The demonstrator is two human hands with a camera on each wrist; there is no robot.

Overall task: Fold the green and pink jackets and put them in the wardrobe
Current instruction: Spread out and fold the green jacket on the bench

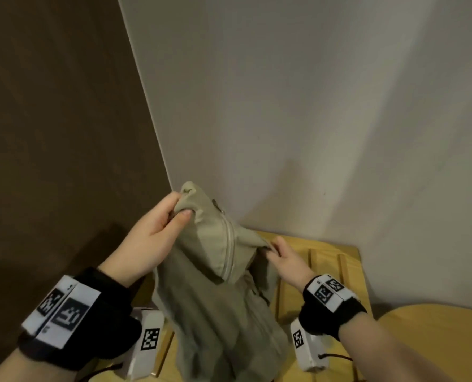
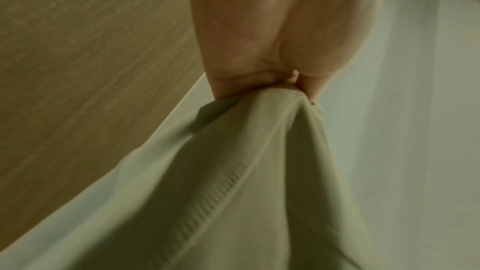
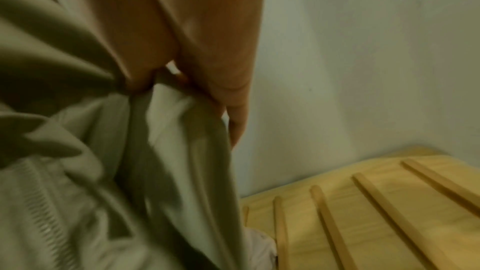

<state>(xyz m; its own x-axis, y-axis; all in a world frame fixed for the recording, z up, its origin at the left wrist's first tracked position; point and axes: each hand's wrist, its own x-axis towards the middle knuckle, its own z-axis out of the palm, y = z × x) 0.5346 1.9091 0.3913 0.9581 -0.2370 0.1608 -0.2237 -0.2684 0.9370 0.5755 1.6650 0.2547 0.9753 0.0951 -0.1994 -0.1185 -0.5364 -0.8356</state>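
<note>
The pale green jacket (image 1: 215,293) hangs in the air in front of me, its zipper (image 1: 229,252) running down the front. My left hand (image 1: 171,213) pinches its upper left edge, held high near the wall corner. My right hand (image 1: 274,248) pinches the cloth lower and to the right. In the left wrist view my fingers (image 2: 249,81) clamp a peak of the jacket (image 2: 233,192). The right wrist view shows my fingers (image 3: 161,73) bunching the jacket (image 3: 155,151) beside the slats. A bit of pale pinkish cloth (image 3: 259,243) shows under it. No wardrobe is in view.
A yellow wooden slatted surface (image 1: 325,260) lies below the jacket, against a white wall (image 1: 312,106). A brown panel (image 1: 50,119) stands on the left. A round yellow wooden edge (image 1: 436,340) sits at the lower right.
</note>
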